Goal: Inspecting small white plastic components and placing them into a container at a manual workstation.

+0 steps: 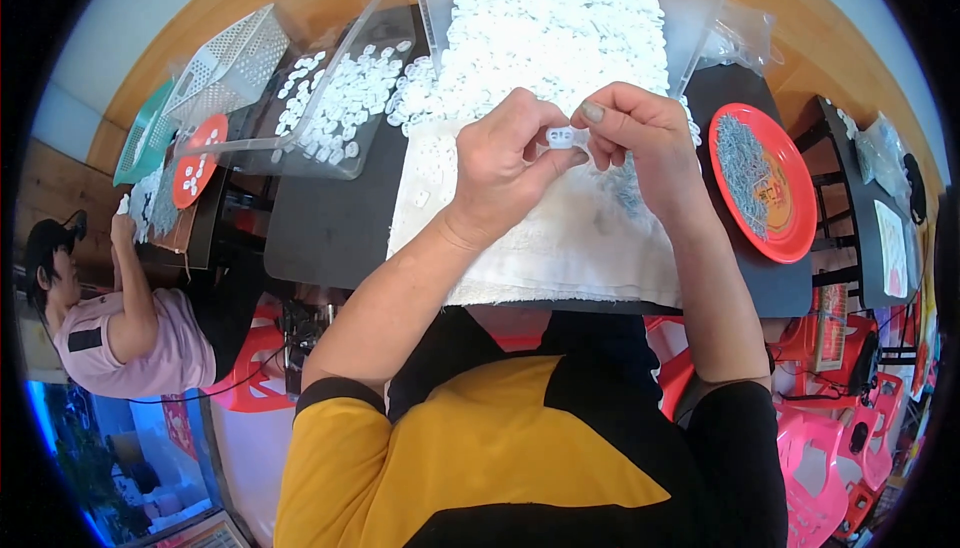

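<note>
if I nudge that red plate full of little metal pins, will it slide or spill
The red plate looks shallow, so the metal pins would probably spill if tipped. It sits flat on the smooth dark table, so it likely slides easily.

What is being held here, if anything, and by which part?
A small white plastic piece, pinched by its two ends between the fingertips of the left hand and right hand.

Counting two hands at work, left hand [505, 153] and right hand [640, 133], pinching one small white plastic piece [562, 136] between them. Showing two red plates, one red plate [762, 181] of thin metal pins, one smaller red plate [197, 158] of white pieces. Heaping white pieces [545, 33] beyond counting. Sitting nearby, one other person [120, 323].
</note>
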`<state>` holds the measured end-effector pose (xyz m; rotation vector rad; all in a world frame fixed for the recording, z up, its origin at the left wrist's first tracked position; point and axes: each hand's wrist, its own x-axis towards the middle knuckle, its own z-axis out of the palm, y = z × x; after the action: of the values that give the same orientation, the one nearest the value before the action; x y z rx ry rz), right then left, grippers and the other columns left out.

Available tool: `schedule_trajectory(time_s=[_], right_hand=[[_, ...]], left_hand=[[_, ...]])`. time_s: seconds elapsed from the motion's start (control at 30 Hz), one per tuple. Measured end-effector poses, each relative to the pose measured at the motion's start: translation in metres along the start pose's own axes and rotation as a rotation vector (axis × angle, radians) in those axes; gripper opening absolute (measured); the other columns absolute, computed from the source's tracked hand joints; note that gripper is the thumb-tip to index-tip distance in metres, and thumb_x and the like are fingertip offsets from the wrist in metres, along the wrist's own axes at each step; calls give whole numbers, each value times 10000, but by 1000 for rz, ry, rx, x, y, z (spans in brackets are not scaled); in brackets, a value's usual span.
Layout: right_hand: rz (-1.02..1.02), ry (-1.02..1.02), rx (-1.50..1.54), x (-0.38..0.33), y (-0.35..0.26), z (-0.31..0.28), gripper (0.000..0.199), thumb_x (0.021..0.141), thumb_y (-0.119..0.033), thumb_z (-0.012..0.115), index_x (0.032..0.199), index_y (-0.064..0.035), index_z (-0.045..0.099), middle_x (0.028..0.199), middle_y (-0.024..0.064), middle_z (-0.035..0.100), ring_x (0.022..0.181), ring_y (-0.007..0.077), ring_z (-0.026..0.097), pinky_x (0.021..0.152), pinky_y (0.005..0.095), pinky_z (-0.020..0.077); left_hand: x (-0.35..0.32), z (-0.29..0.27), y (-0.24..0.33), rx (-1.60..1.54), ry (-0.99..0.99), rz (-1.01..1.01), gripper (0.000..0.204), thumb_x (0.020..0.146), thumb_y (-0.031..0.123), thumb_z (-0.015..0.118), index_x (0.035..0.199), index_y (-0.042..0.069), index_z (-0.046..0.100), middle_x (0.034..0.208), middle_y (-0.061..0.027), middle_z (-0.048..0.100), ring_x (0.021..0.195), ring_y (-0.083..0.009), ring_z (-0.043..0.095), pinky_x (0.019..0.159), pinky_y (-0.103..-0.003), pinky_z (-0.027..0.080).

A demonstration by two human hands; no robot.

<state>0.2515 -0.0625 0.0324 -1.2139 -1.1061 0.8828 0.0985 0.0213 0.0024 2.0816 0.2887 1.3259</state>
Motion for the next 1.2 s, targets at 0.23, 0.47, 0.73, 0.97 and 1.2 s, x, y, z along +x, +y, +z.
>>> schedule_trajectory(time_s=[0.23, 0.47, 0.73, 0.97, 1.2], right_hand=[[10, -30, 6, -2, -2, 5, 192, 910, -179, 604, 849, -5, 660, 603, -24, 520, 553, 66, 487, 527, 207, 334], [-42, 24, 3, -2, 2, -4, 195, 899, -175, 619, 846, 8, 661, 586, -30, 500, 535, 61, 475, 522, 201, 322], [-40, -1, -42, 3, 3, 3, 199, 902, -181, 619, 844, 4, 659, 594, -32, 500, 537, 54, 477, 519, 199, 315], [-41, 114, -89, 0, 1, -2, 205, 903, -183, 616, 853, 10, 660, 592, -33, 493, 549, 61, 487, 524, 202, 317], [-30, 55, -218, -6, -18, 0, 192, 896, -191, 629, 854, -7, 666, 632, -29, 523, 554, 59, 480, 520, 207, 317]], left_hand=[[-4, -1, 3, -22, 0, -10, 238, 704, -3, 791, 860, 42, 618, 743, 3, 564, 586, -58, 499, 516, -215, 410], [23, -41, 38, 239, 109, -138, 286, 634, 57, 824, 860, 6, 657, 660, -22, 571, 586, -88, 520, 547, -234, 435], [67, -167, -1, 648, 131, -230, 204, 699, 51, 783, 880, 23, 695, 729, 12, 588, 620, -59, 505, 552, -204, 406], [-8, -109, 25, 521, 85, 64, 167, 781, 64, 703, 939, 30, 662, 777, -92, 582, 602, -203, 574, 561, -295, 461], [-41, -96, -3, 639, -344, -263, 467, 879, 348, 617, 1137, -40, 586, 1078, -187, 571, 1094, -359, 501, 925, -430, 406]])
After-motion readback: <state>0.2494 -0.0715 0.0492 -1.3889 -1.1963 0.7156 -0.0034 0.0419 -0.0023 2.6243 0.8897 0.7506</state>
